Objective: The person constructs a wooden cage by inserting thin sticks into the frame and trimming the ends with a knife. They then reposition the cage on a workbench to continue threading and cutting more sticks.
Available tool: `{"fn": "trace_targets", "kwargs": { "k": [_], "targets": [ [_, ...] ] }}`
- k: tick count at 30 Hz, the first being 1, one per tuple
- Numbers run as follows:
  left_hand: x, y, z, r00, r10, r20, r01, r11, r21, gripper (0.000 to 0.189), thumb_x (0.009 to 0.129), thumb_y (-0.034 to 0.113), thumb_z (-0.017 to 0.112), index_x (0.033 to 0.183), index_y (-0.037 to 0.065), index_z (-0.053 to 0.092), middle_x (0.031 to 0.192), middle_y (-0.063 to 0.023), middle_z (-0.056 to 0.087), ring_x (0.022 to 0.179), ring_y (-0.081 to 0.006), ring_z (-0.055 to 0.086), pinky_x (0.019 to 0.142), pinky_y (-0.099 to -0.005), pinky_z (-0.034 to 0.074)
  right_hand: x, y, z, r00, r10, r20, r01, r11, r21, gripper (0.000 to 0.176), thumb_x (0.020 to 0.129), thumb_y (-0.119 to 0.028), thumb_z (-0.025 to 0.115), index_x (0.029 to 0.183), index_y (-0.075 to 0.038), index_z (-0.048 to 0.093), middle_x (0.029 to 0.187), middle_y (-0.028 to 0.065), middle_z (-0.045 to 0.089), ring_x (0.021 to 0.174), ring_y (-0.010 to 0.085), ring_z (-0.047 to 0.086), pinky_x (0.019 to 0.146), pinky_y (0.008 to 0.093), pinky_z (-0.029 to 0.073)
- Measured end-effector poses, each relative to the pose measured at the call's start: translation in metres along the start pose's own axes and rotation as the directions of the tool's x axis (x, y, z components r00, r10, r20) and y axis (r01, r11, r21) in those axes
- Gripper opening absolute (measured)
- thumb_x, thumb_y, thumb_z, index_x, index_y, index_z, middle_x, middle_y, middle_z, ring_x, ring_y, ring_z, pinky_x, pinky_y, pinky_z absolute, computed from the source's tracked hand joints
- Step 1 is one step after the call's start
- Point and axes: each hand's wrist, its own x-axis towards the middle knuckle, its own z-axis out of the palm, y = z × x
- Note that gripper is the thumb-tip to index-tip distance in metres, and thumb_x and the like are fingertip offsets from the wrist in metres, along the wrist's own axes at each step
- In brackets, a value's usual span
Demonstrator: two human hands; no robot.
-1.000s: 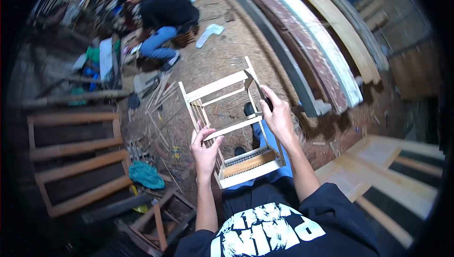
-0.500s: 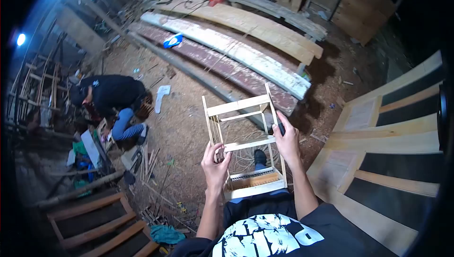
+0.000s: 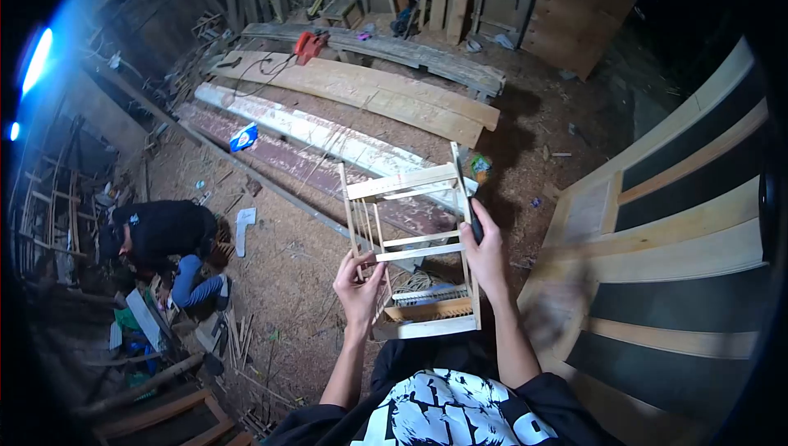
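Note:
A small cage frame [image 3: 410, 253] of pale wooden slats and thin bamboo rods stands upright in front of me, its base near my lap. My left hand [image 3: 359, 286] grips the left side among the thin vertical rods. My right hand [image 3: 486, 253] is closed around the right rear post, with a small dark object pressed against that post under the fingers. The frame's top bar [image 3: 400, 182] points away from me.
Long planks [image 3: 361, 89] and beams lie across the sawdust floor ahead, with a red power tool [image 3: 309, 44] on them. A large wooden door panel [image 3: 673, 224] lies at my right. Another person in black [image 3: 160, 237] crouches at the left among scraps.
My view has swung up and right: the crouching person slid to the lower left and the planks came into view. Both hands keep their hold on the cage frame, now more upright.

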Motion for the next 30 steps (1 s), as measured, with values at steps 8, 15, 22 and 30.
{"fn": "trace_targets", "kwargs": {
  "k": [8, 15, 22, 30],
  "targets": [
    [0.088, 0.015, 0.076, 0.995, -0.069, -0.071, 0.067, 0.997, -0.031, 0.027, 0.082, 0.001, 0.083, 0.107, -0.004, 0.074, 0.113, -0.0129, 0.069, 0.098, -0.0188, 0.071, 0.077, -0.0295, 0.06, 0.1, 0.034, -0.002, 0.983, -0.175, 0.052, 0.181, 0.971, -0.155, 0.052, 0.096, -0.012, 0.067, 0.146, -0.01, 0.054, 0.094, 0.0243, 0.072, 0.084, 0.0409, 0.072, 0.074, 0.0448, 0.055],
    [0.181, -0.046, 0.172, 0.93, -0.25, -0.269, 0.228, 0.967, -0.111, 0.025, 0.081, 0.001, 0.083, 0.104, -0.002, 0.074, 0.098, -0.0091, 0.069, 0.085, -0.0166, 0.067, 0.077, -0.0291, 0.054, 0.265, 0.108, 0.05, 0.934, -0.134, 0.331, 0.175, 0.98, -0.096, 0.05, 0.099, -0.011, 0.064, 0.146, -0.006, 0.05, 0.084, 0.0153, 0.068, 0.071, 0.0205, 0.064, 0.069, 0.0355, 0.052],
    [0.252, -0.044, 0.254, 0.882, -0.222, -0.416, 0.239, 0.971, -0.011, 0.025, 0.084, -0.005, 0.079, 0.107, -0.001, 0.07, 0.1, -0.0044, 0.064, 0.084, -0.01, 0.065, 0.061, -0.0236, 0.058, 0.412, 0.109, 0.068, 0.836, -0.065, 0.545, 0.139, 0.986, -0.096, 0.044, 0.099, -0.018, 0.064, 0.141, -0.013, 0.054, 0.099, 0.0245, 0.072, 0.093, 0.0437, 0.071, 0.078, 0.0507, 0.055],
    [0.331, -0.026, 0.317, 0.785, -0.351, -0.511, 0.344, 0.932, -0.111, 0.023, 0.08, 0.002, 0.083, 0.101, 0.001, 0.074, 0.098, -0.0095, 0.07, 0.086, -0.0195, 0.068, 0.068, -0.0301, 0.053, 0.515, 0.122, 0.084, 0.789, -0.022, 0.614, 0.185, 0.961, -0.204, 0.044, 0.101, -0.02, 0.061, 0.141, -0.004, 0.056, 0.106, 0.0286, 0.071, 0.097, 0.0426, 0.071, 0.083, 0.0481, 0.054]
  ]
}}
